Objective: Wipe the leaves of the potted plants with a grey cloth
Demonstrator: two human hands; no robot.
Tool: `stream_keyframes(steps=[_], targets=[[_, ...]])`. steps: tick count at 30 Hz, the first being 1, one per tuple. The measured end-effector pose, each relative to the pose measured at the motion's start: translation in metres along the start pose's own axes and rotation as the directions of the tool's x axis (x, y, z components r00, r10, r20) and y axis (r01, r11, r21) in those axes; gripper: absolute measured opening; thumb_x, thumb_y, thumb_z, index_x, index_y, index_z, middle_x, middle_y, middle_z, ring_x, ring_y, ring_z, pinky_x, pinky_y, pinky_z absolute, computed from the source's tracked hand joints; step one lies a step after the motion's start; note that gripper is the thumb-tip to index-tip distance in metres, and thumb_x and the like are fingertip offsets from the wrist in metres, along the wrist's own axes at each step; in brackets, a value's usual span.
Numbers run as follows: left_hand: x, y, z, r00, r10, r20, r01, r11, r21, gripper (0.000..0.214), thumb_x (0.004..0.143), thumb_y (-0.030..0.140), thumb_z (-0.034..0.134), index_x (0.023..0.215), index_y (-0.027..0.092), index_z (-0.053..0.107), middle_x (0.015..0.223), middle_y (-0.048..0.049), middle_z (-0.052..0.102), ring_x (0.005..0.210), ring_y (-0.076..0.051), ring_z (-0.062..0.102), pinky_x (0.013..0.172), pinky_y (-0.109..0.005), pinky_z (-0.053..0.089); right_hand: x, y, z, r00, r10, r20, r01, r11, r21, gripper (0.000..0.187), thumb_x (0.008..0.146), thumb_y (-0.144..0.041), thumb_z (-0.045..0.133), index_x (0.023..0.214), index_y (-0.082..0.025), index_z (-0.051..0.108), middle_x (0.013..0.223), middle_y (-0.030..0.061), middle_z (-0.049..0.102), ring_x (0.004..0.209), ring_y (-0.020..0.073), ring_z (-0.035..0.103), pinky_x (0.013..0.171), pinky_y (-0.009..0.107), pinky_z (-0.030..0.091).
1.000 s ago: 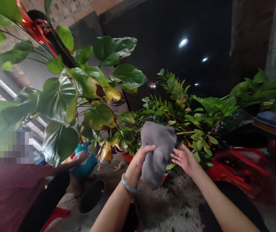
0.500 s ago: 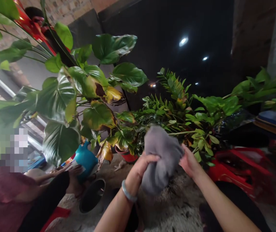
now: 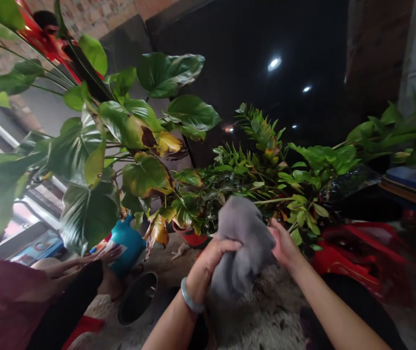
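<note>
A bunched grey cloth point(image 3: 242, 238) is gripped between both my hands in the lower middle of the view. My left hand point(image 3: 210, 260), with a pale bangle on the wrist, is closed over its left side. My right hand point(image 3: 284, 243) presses against its right side, fingers wrapped behind the fabric. Just beyond the cloth stands a small-leaved green plant point(image 3: 266, 170) in a red pot point(image 3: 192, 238). A big-leaved plant point(image 3: 120, 146) with some yellow and brown leaves rises at the left.
Another person in a maroon top point(image 3: 7, 306) sits at lower left, a hand point(image 3: 108, 253) on a teal pot point(image 3: 130, 243). A dark round pot point(image 3: 137, 297) lies on the shaggy rug point(image 3: 266, 321). Red plastic furniture point(image 3: 361, 257) stands at right.
My right hand was open and apart from the cloth; it has closed onto its right side. Both hands and the cloth have dropped slightly. The other person has leaned back out of view.
</note>
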State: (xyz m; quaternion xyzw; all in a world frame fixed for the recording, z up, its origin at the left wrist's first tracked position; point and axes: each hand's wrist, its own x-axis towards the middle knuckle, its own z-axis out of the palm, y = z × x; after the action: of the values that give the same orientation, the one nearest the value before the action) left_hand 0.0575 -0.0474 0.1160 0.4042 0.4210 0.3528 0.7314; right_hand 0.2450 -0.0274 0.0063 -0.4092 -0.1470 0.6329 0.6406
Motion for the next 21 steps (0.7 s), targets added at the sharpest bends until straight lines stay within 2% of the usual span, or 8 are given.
stream_keyframes(steps=[3,6,8,10,12,15,18,21], targets=[[0.012,0.029,0.003,0.987,0.102,-0.126,-0.124,0.975,-0.182,0.023,0.056,0.020,0.077,0.078,0.016,0.071,0.061,-0.0011,0.071,0.055,-0.018,0.065,0.065,-0.032,0.056,-0.001,0.000,0.001,0.997,0.027,-0.078,-0.028,1.000,-0.010,0.035,0.084,-0.052,0.054,0.078,-0.022,0.070,0.094,0.0134,0.074,0.093,0.0288,0.071,0.080,0.040,0.054],[0.020,0.018,-0.006,0.972,0.048,-0.229,-0.104,0.965,-0.240,0.020,0.062,0.021,0.076,0.079,0.015,0.070,0.059,-0.0009,0.070,0.053,-0.018,0.065,0.064,-0.031,0.055,-0.003,-0.001,0.001,0.997,0.015,-0.079,-0.016,1.000,-0.007,0.033,0.083,-0.051,0.057,0.075,-0.022,0.069,0.095,0.0137,0.074,0.091,0.0282,0.071,0.076,0.038,0.055],[0.017,-0.008,-0.017,0.979,-0.020,-0.201,-0.011,0.988,-0.157,0.022,0.058,0.017,0.075,0.079,0.014,0.071,0.062,-0.0031,0.072,0.055,-0.019,0.065,0.061,-0.031,0.054,-0.003,-0.002,0.000,0.997,0.015,-0.077,-0.016,1.000,-0.008,0.029,0.081,-0.049,0.060,0.074,-0.022,0.069,0.091,0.0129,0.074,0.087,0.0277,0.071,0.073,0.037,0.055],[0.007,-0.031,-0.024,0.992,-0.073,-0.100,0.069,0.997,-0.040,0.026,0.054,0.013,0.072,0.080,0.014,0.072,0.066,-0.0049,0.074,0.061,-0.022,0.067,0.063,-0.033,0.053,-0.003,-0.003,0.000,0.997,0.022,-0.078,-0.023,1.000,-0.012,0.026,0.079,-0.048,0.063,0.075,-0.022,0.069,0.087,0.0125,0.074,0.084,0.0275,0.071,0.071,0.037,0.055],[-0.004,-0.038,-0.025,0.997,-0.080,0.001,0.079,0.996,0.033,0.031,0.051,0.012,0.071,0.082,0.015,0.074,0.070,-0.0055,0.075,0.066,-0.024,0.069,0.068,-0.035,0.054,-0.004,-0.003,0.001,0.997,0.032,-0.075,-0.033,0.999,-0.017,0.028,0.080,-0.048,0.061,0.077,-0.022,0.070,0.087,0.0130,0.074,0.086,0.0283,0.071,0.073,0.038,0.056],[-0.008,-0.009,-0.014,0.999,0.018,0.027,-0.018,1.000,0.004,0.039,0.047,0.012,0.074,0.086,0.016,0.075,0.077,-0.0052,0.077,0.073,-0.026,0.071,0.072,-0.036,0.056,-0.007,-0.002,0.007,0.997,0.036,-0.074,-0.037,0.999,-0.015,0.032,0.084,-0.049,0.053,0.080,-0.022,0.070,0.089,0.0123,0.075,0.095,0.0293,0.069,0.080,0.041,0.056],[0.005,0.033,0.001,0.981,0.151,-0.118,-0.168,0.975,-0.149,0.031,0.050,0.017,0.076,0.081,0.017,0.072,0.078,-0.0045,0.077,0.078,-0.026,0.072,0.076,-0.035,0.057,-0.011,-0.002,0.013,0.994,0.022,-0.105,-0.024,1.000,-0.011,0.031,0.086,-0.046,0.052,0.076,-0.023,0.070,0.095,0.0114,0.075,0.098,0.0289,0.068,0.084,0.041,0.054],[0.020,0.037,0.007,0.962,0.143,-0.234,-0.196,0.955,-0.221,0.021,0.058,0.024,0.074,0.077,0.017,0.069,0.072,-0.0037,0.075,0.076,-0.025,0.071,0.076,-0.034,0.057,-0.013,-0.002,0.016,0.992,-0.005,-0.128,0.007,1.000,0.014,0.031,0.085,-0.046,0.053,0.073,-0.024,0.070,0.097,0.0114,0.074,0.098,0.0294,0.068,0.084,0.042,0.053]])
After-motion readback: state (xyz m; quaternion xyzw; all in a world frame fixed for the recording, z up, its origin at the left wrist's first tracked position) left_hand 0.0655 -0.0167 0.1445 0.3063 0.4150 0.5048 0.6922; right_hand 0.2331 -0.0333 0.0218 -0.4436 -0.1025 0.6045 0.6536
